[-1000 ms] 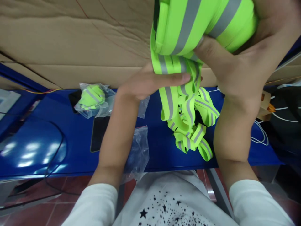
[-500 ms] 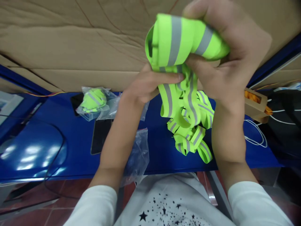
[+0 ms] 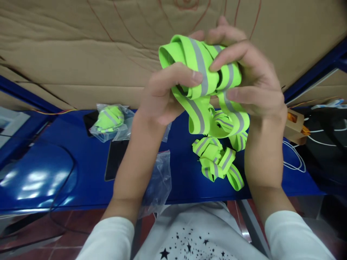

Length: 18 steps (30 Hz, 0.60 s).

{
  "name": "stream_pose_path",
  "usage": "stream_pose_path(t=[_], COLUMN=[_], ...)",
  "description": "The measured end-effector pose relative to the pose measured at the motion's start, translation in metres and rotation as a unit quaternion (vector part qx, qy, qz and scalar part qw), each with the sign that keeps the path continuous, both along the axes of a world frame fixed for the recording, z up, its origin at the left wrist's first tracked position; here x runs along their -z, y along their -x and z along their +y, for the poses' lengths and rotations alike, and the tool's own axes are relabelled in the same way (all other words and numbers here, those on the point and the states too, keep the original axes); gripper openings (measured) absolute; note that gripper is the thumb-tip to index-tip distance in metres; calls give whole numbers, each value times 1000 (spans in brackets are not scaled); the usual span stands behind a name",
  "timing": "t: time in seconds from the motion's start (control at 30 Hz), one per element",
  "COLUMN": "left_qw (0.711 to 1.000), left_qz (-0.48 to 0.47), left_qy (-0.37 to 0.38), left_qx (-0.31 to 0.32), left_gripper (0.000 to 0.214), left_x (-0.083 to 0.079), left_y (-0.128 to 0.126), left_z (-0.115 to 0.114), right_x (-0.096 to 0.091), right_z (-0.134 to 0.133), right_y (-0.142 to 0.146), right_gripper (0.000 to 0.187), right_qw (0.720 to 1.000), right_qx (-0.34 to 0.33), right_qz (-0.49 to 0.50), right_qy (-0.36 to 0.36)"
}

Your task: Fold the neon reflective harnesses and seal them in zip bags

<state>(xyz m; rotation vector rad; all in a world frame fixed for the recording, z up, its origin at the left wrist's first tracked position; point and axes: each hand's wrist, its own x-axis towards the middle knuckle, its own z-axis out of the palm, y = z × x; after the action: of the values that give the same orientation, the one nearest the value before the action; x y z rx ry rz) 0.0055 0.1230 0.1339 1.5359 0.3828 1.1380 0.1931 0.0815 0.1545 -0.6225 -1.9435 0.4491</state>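
Between my hands, above the table, is a rolled bundle of neon-yellow reflective strap (image 3: 187, 54) with a grey stripe along it. My left hand (image 3: 168, 90) grips its near left side, the thumb pressed across the front and the other fingers behind. On the right, my right hand (image 3: 249, 72) curls over the roll, with fingers on top and the thumb lower down against a hanging length. A loop of strap droops beneath the hands. Below it, a loose tangle of the same strap (image 3: 217, 159) lies on the blue table (image 3: 181, 184).
A clear bag with a yellow strap bundle (image 3: 110, 119) lies at the back left. Nearer are a dark flat device (image 3: 114, 159) and an empty-looking zip bag (image 3: 159, 180). A small cardboard box (image 3: 294, 128) and a white cable (image 3: 295, 159) sit right. Cardboard (image 3: 81, 61) stands behind.
The roll has come lower and turned, showing more of its layered loops. My right hand has shifted from the roll's right end to over its front and top. My left thumb now presses the roll.
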Motion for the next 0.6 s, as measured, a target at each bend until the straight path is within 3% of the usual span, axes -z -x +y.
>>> stream_pose_path(t=[0.1, 0.17, 0.27, 0.37, 0.5, 0.6], left_qw=[999, 997, 996, 992, 986, 953], left_qz=[-5, -22, -67, -111, -145, -253], left_qy=[-17, -17, 11, 11, -68, -153], left_qx=[-51, -76, -62, -55, -50, -64], left_gripper=[54, 45, 28, 28, 34, 47], left_x=[-1, -1, -1, 1, 7, 9], left_y=[-6, -9, -10, -11, -15, -18], left_z=[2, 3, 2, -1, 0, 8], right_x=[2, 3, 6, 13, 22, 20], right_z=[0, -2, -3, 3, 14, 10], right_y=[7, 15, 27, 41, 63, 69], right_gripper=[29, 35, 40, 40, 41, 47], right_qw=[996, 995, 992, 986, 954, 961], right_qx=[20, 57, 111, 146, 204, 193], right_qz=[86, 85, 45, 85, 217, 189], right_qy=[9, 7, 27, -7, -36, 66])
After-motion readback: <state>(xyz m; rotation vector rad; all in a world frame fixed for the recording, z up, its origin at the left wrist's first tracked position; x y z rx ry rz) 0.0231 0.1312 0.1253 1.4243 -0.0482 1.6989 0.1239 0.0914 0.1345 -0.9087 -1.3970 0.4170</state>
